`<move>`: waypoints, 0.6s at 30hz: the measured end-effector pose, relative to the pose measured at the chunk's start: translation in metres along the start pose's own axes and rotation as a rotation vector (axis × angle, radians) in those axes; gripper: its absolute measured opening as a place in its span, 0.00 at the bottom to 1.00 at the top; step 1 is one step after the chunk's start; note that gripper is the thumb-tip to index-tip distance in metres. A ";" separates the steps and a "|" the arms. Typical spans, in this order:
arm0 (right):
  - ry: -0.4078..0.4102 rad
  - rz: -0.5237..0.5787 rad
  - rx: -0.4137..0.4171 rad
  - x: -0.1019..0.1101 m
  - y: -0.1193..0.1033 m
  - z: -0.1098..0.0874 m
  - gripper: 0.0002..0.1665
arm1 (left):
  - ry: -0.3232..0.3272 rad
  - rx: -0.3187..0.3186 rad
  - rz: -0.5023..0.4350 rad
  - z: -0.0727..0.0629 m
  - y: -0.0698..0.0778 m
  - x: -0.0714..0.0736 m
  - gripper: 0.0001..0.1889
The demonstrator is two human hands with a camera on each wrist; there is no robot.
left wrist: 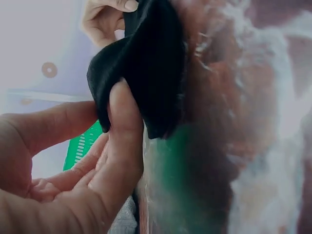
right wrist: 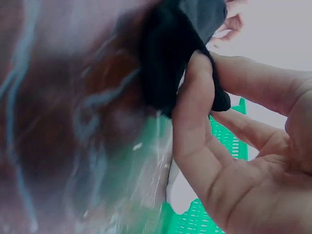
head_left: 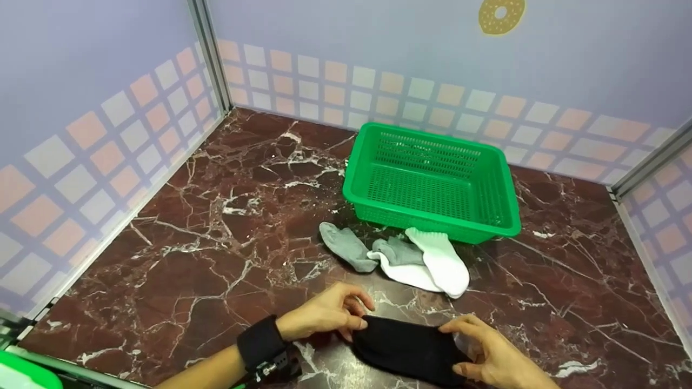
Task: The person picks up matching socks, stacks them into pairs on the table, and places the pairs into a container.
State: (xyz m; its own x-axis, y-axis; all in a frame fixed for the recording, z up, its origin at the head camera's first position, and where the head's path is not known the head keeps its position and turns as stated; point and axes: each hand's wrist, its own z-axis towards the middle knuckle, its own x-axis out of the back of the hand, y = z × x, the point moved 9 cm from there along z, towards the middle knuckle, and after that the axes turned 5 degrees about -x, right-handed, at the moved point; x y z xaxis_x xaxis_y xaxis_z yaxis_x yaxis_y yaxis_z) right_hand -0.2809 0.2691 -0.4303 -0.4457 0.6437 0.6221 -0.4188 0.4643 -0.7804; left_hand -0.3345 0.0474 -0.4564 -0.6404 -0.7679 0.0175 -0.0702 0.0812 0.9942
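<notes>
Well outside the green basket (head_left: 432, 217), a black sock (head_left: 408, 348)

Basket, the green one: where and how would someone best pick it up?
Probably grip the basket by the rim at its two short ends, coming from left and right together. The rim seems to flare outward, giving a lip to hook under, while the wall stands behind it and socks lie along the near side.

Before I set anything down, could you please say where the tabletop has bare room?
The marbled tabletop is bare between the left wall and gray socks, and between white socks and right wall. Crowding lies in front of the green perforated basket: those socks, then left hand and right hand pinching a black sock.
</notes>
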 end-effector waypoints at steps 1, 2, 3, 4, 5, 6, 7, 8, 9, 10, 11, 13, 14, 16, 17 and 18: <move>0.034 -0.077 0.045 0.001 -0.003 0.001 0.34 | 0.009 -0.014 0.042 0.001 0.001 0.001 0.14; 0.063 -0.133 0.087 0.001 -0.005 0.001 0.35 | 0.019 -0.029 0.091 0.001 0.002 0.002 0.13; 0.077 -0.160 0.121 0.000 -0.006 0.002 0.35 | 0.030 -0.044 0.149 0.002 0.003 0.003 0.13; 0.082 -0.175 0.142 0.000 -0.007 0.001 0.35 | 0.040 -0.054 0.201 0.003 0.004 0.004 0.13; 0.083 -0.180 0.149 -0.001 -0.006 0.001 0.35 | 0.050 -0.066 0.255 0.003 0.005 0.004 0.12; 0.075 -0.171 0.144 -0.002 -0.005 0.001 0.34 | 0.056 -0.083 0.313 0.004 0.006 0.004 0.12; 0.064 -0.152 0.134 -0.002 -0.003 0.001 0.34 | 0.059 -0.103 0.370 0.005 0.008 0.004 0.12; 0.057 -0.141 0.127 -0.001 -0.002 0.001 0.33 | 0.059 -0.124 0.424 0.005 0.010 0.004 0.12; 0.054 -0.135 0.120 0.000 0.000 0.001 0.32 | 0.056 -0.141 0.471 0.006 0.012 0.003 0.12; 0.050 -0.130 0.110 0.001 0.001 0.001 0.32 | 0.053 -0.153 0.509 0.007 0.013 0.002 0.12; 0.046 -0.127 0.097 0.001 0.002 0.002 0.32 | 0.047 -0.163 0.541 0.008 0.014 0.001 0.11; 0.039 -0.120 0.073 0.003 0.005 0.002 0.32 | 0.036 -0.171 0.573 0.009 0.015 -0.001 0.11; 0.037 -0.116 0.067 0.003 0.006 0.003 0.32 | 0.031 -0.165 0.576 0.009 0.015 -0.002 0.11; 0.026 -0.106 0.043 0.003 0.008 0.004 0.32 | 0.025 -0.147 0.573 0.010 0.012 -0.002 0.11; 0.021 -0.104 0.035 0.002 0.008 0.004 0.32 | 0.023 -0.139 0.570 0.010 0.011 -0.001 0.11; 0.016 -0.102 0.029 0.002 0.008 0.004 0.32 | 0.021 -0.134 0.568 0.010 0.010 -0.001 0.11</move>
State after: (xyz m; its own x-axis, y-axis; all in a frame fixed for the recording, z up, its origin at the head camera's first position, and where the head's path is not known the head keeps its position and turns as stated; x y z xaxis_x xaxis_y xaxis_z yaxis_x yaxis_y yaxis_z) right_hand -0.2887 0.2716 -0.4348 -0.3870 0.6040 0.6967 -0.4840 0.5101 -0.7111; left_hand -0.3421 0.0550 -0.4474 -0.5338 -0.6398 0.5529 0.3785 0.4039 0.8328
